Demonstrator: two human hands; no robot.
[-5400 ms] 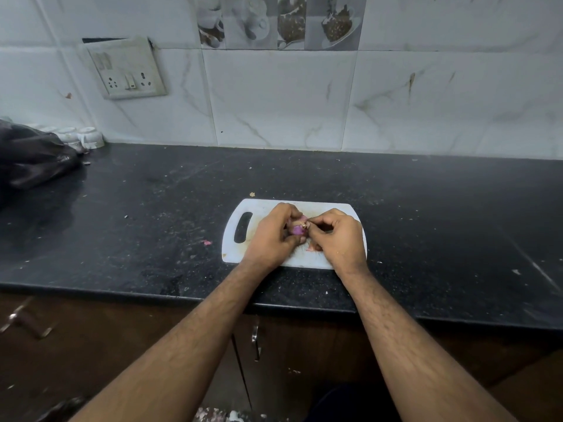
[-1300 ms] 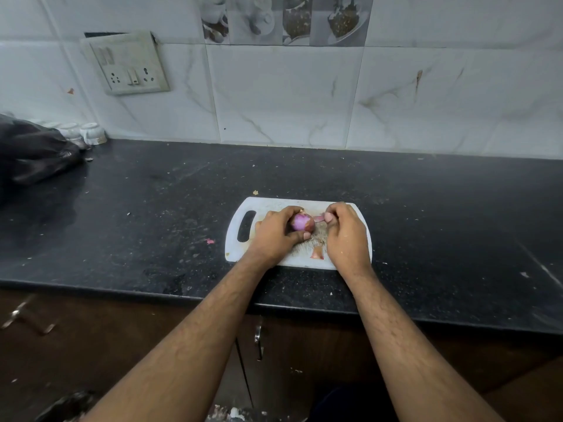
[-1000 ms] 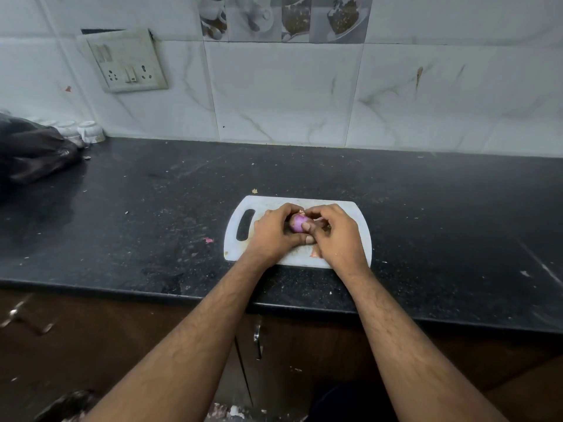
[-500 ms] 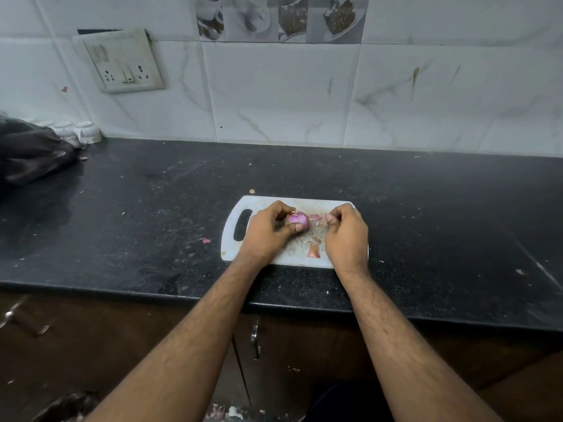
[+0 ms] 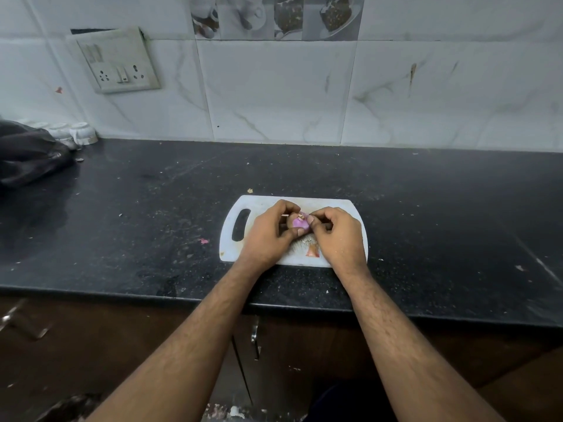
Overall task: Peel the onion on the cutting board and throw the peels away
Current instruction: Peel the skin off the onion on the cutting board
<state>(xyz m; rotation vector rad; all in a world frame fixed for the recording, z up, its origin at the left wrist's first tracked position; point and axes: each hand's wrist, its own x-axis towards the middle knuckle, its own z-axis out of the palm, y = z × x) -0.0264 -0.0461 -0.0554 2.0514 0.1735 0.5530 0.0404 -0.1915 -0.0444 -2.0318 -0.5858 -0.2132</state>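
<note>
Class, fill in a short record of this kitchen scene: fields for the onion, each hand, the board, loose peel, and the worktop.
onion: small, purple, held above the board between both hands
left hand: grips the onion
right hand: fingertips pinch at the onion's top
board: white, with handle slot
loose peel: piece on the board
worktop: black, speckled

Most of the onion (image 5: 298, 224) is hidden behind the curled fingers (image 5: 311, 220) of both hands

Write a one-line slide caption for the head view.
Left hand and right hand peel a small purple onion over a white cutting board on a black countertop.
</note>
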